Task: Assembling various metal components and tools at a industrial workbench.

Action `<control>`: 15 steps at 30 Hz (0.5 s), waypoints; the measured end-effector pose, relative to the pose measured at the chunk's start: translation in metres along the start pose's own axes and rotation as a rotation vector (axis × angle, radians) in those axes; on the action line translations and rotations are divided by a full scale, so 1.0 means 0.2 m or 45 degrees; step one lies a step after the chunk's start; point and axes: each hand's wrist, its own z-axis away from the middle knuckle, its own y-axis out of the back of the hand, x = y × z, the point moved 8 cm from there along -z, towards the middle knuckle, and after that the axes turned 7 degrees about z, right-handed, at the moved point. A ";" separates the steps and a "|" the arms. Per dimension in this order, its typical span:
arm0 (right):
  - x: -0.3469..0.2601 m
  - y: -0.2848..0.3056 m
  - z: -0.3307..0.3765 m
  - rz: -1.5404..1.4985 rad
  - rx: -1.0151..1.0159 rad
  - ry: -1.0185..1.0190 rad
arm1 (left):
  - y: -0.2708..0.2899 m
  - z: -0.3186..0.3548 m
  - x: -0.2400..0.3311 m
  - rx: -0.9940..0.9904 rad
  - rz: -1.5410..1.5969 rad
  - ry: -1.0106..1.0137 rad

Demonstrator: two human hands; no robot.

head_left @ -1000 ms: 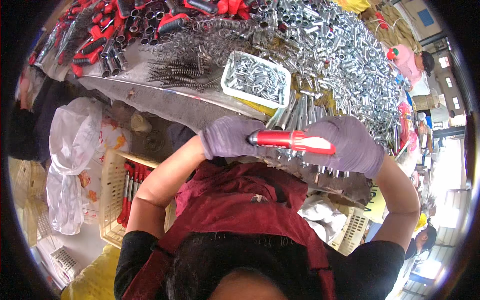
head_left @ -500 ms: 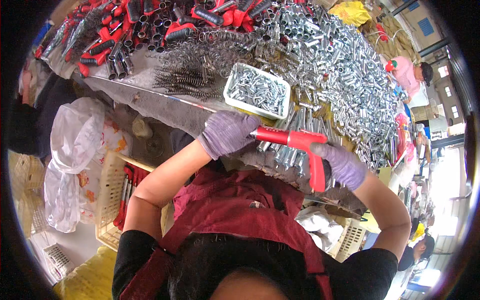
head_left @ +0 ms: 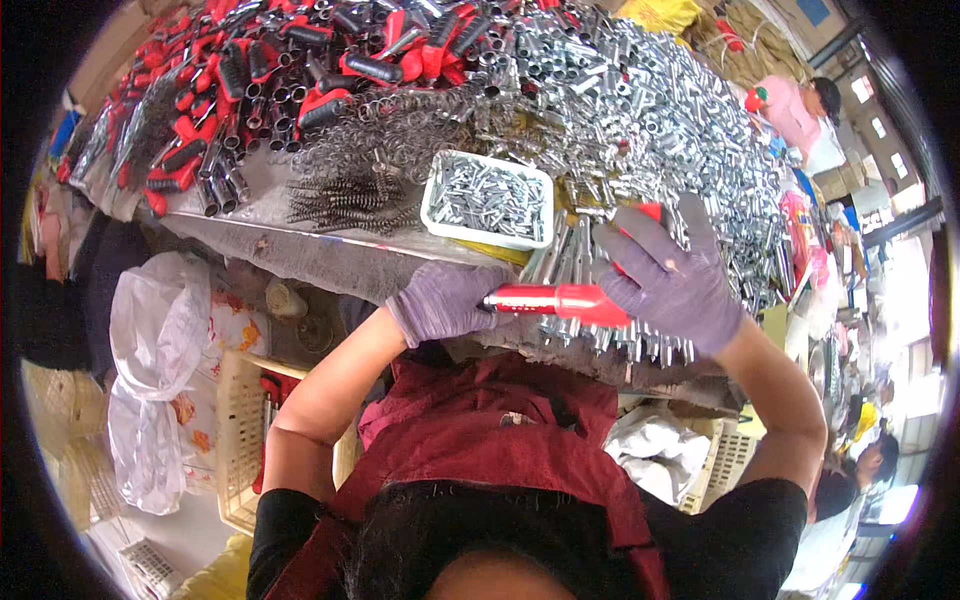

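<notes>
A red pistol-shaped tool with a tubular barrel [head_left: 575,301] lies crosswise in front of my apron, above the table's near edge. My left hand [head_left: 445,303], in a purple-grey knit glove, is closed round the barrel's left end. My right hand [head_left: 675,280], gloved alike, lies over the tool's right part and holds it; its fingers reach over the handle, which points away from me. Most of the handle is hidden beneath that hand, with a bit of red showing past the fingers. Just beyond my hands, a white tray [head_left: 432,222] holds many small metal pins.
Silver metal parts [head_left: 690,130] are heaped at the right. Loose coil springs [head_left: 345,190] lie left of the tray, with red-and-black handles [head_left: 370,68] farther back. Metal rods [head_left: 570,255] lie under my hands. A cream plastic crate [head_left: 235,430] stands below left; people work at far right.
The tool has turned about its barrel: its handle pointed toward me before and now points away. My right hand has shifted over the top of it. The view has moved slightly.
</notes>
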 end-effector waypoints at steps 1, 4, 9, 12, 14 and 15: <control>0.04 -0.06 0.01 -0.163 -0.025 -0.180 | 0.00 0.00 0.03 -0.016 0.001 -0.013; 0.07 -0.39 0.13 -1.347 -0.728 -0.892 | 0.03 0.01 -0.08 0.162 -0.190 0.315; 0.00 -0.33 0.14 -1.576 -1.037 -0.823 | 0.04 0.04 -0.03 0.321 -0.158 0.098; 0.02 0.07 -0.03 -0.241 0.207 0.014 | 0.03 -0.01 -0.02 0.147 -0.073 0.129; 0.05 -0.04 -0.02 -0.371 0.110 -0.228 | 0.06 -0.02 0.00 0.209 -0.158 0.129; 0.03 -0.03 -0.01 -0.371 0.111 -0.244 | 0.10 -0.02 0.00 0.283 -0.243 0.135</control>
